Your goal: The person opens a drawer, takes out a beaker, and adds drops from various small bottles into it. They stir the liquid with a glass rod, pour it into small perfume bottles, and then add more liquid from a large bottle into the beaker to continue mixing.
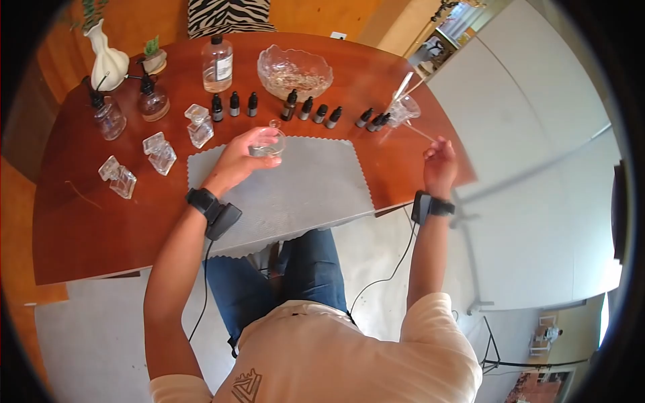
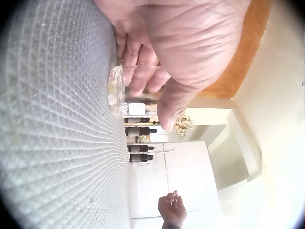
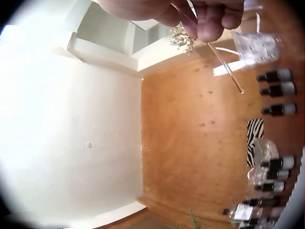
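Note:
In the head view, my left hand (image 1: 243, 158) is curled round a small clear glass beaker (image 1: 274, 145) over the grey mat (image 1: 302, 185). The left wrist view shows the beaker's base (image 2: 116, 90) upright on the mat, with fingers (image 2: 143, 71) along its side. My right hand (image 1: 440, 164) is raised beyond the table's right side and pinches a thin clear rod (image 1: 422, 131). Seen from the right wrist, the rod (image 3: 228, 69) slants out from between the fingertips of the right hand (image 3: 205, 19), its far end in the air.
Dark dropper bottles (image 1: 307, 108) line the mat's far side. Behind them stand a glass bowl (image 1: 295, 74) and a large labelled bottle (image 1: 217, 67). Square glass bottles (image 1: 160, 154) are at left, near a white vase (image 1: 106, 57). A clear cup (image 1: 404, 107) holding white sticks stands at right.

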Available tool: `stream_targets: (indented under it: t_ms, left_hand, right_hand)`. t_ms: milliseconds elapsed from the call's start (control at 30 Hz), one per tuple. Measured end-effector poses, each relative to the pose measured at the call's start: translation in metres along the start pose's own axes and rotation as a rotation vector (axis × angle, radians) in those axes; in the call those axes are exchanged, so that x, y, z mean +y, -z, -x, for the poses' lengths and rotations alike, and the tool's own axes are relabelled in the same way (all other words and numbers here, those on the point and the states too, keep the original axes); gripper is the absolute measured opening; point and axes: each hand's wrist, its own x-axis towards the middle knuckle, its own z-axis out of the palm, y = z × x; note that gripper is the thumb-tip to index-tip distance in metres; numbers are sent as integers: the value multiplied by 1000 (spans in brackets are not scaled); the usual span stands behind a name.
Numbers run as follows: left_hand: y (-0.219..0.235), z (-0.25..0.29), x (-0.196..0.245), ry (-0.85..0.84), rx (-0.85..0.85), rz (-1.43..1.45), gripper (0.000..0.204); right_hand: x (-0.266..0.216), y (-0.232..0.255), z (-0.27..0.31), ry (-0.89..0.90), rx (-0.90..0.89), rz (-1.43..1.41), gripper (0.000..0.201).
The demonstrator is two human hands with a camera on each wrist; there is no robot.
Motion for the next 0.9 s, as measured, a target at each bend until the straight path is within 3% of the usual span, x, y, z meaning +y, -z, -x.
stream_targets:
  t_ms: [33,133,267,433,633,767,900]
  left_hand:
    - [0,0,-1,-19,-2,-7,65]
    - [0,-1,-2,-16,-2,14,64]
    - [1,-2,-2,-32,-9,-24,64]
    - [0,0,0,-22,5,-15,65]
    - [1,-1,-3,-26,-5,-13,66]
    - [1,-1,-2,-21,-3,-30,66]
    - [2,0,-1,-22,-9,-46,66]
  right_hand:
    - [-10,1,-13,82,-1,-31,26]
    - [-38,-5,-57,332,21,262,24]
    - [-41,-22,-121,286,-43,554,24]
    - [-2,-40,-157,90,-85,804,26]
    - [7,-34,-167,-59,-166,742,25]
    - [0,-34,-163,124,-52,706,25]
    - [4,-31,-162,169,-67,803,26]
